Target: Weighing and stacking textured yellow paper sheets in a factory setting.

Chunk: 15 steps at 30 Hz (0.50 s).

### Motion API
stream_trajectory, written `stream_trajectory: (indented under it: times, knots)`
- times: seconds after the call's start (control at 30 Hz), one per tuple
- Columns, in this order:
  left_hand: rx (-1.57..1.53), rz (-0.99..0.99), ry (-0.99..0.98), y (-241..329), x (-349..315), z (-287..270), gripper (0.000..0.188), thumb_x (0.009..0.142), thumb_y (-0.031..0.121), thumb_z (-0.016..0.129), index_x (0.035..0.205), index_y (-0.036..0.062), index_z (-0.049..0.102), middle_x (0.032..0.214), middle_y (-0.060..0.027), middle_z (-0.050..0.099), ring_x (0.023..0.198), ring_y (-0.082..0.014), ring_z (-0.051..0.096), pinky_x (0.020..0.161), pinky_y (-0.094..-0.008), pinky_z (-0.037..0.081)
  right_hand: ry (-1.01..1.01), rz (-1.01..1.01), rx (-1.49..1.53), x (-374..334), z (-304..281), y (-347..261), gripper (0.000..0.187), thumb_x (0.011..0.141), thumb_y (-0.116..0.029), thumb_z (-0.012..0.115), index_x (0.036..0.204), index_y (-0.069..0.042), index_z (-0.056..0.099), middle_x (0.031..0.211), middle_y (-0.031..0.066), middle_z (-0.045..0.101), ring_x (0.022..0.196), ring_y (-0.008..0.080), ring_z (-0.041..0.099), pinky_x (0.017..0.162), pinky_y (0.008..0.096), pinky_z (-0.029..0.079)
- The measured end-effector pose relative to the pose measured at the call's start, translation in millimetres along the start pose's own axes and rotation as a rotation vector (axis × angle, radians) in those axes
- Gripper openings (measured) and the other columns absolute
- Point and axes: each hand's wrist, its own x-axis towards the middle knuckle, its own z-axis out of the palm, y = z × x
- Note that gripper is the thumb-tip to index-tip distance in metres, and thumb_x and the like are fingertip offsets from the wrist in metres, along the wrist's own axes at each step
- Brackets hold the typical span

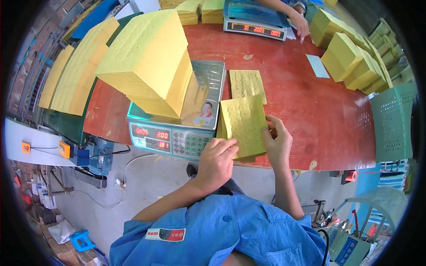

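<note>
Between my hands is a thin sheaf of yellow paper sheets [243, 124], stamped with rows of round marks and tilted up over the table's near edge. My left hand [217, 162] pinches its lower left edge with curled fingers. On the right edge, my right hand [277, 142] grips it, thumb on the front and fingers behind. Just beyond lies a small stack of the same paper [247, 84], partly covered by the sheaf. To the left, a tall block of yellow paper [146, 62] stands on a digital scale [177, 139] with lit red digits.
The red table [306, 128] carries more yellow paper stacks [344, 57] at the far right. Across it, another person's hand [300, 24] is beside a second scale [255, 29]. A pale card [317, 66] lies nearby. Long paper stacks [82, 66] line the left; a perforated green panel [392, 119] stands right.
</note>
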Motion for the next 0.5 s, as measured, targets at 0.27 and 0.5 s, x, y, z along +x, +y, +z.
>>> stream_trajectory:
  times: [0.27, 0.5]
  knots:
    - [0.119, 0.051, -0.050, 2.6, 3.1, -8.6, 0.029, 0.072, 0.001, 0.066, 0.101, -0.0021, 0.070, 0.113, -0.0122, 0.068, 0.106, -0.0284, 0.060, 0.088, -0.0406, 0.050, 0.035, -0.103, -0.097, -0.8, 1.4, 5.4, 0.040, 0.079, 0.004, 0.071, 0.118, -0.004, 0.067, 0.094, 0.0045, 0.061, 0.071, 0.0110, 0.054, 0.063, 0.0263, 0.047]
    - [0.092, 0.157, 0.242, 14.8, 13.0, -90.9, 0.035, 0.071, -0.005, 0.062, 0.104, -0.0016, 0.071, 0.113, -0.0138, 0.070, 0.100, -0.0320, 0.064, 0.089, -0.0409, 0.051, 0.058, -0.315, -0.029, -20.9, 5.6, -87.3, 0.035, 0.080, 0.003, 0.069, 0.115, -0.002, 0.067, 0.101, 0.0109, 0.064, 0.088, 0.0214, 0.062, 0.076, 0.0337, 0.052]
